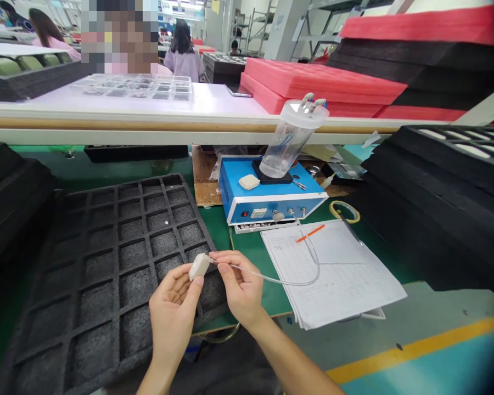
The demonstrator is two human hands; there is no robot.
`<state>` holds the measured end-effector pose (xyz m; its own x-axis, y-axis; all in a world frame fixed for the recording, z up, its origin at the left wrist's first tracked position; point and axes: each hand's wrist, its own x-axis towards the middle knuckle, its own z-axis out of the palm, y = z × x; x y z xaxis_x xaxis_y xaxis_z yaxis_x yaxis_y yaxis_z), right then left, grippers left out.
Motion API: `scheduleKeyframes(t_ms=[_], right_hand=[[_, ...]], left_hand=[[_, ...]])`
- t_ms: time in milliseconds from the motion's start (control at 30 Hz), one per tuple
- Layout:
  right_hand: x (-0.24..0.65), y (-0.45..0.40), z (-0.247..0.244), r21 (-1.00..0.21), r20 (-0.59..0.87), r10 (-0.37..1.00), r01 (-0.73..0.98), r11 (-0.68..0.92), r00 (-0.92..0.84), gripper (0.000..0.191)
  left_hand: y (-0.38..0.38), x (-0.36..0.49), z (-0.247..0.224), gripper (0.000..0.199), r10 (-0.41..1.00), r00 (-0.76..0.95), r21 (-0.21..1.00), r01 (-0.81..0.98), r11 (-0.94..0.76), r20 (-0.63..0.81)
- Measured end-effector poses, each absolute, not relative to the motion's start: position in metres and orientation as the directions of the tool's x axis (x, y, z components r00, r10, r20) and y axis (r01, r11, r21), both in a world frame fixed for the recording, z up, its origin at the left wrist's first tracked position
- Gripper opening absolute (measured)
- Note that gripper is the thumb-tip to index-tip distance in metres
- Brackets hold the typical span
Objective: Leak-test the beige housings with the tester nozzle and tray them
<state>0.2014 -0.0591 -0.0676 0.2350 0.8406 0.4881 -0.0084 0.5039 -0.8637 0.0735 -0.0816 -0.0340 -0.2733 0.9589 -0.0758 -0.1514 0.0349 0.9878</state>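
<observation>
A small off-white plastic part (pixel 200 266) is pinched between the thumb and fingers of my left hand (pixel 175 302). Close on its right, my right hand (pixel 242 285) pinches the end of a clear thin tube (pixel 288 283), its tip at the part's edge. The tube loops over the papers to the front of a blue box (pixel 275 203). On that box lie another off-white part (pixel 249 182) and a tilted clear cylinder (pixel 286 142) on a black base. Below my hands is a black foam tray (pixel 117 247) with square compartments.
Papers (pixel 333 274) with an orange pen (pixel 310 233) lie right of my hands, near a tape roll (pixel 344 212). Black foam stacks (pixel 432 219) stand right and left. A shelf (pixel 214 123) crosses above, holding red foam (pixel 321 82) and a clear compartment box (pixel 138 88). People are beyond.
</observation>
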Motion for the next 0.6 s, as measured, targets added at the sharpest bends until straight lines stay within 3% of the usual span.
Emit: scheduleKeyframes(t_ms=[600], right_hand=[[0.2006,-0.0579,-0.0644,-0.856,0.503,0.829,0.007,0.517,0.243,0.012]], left_hand=[[-0.0818,0.0717,-0.0366,0.039,0.960,-0.275,0.995,-0.091,0.035,-0.059]])
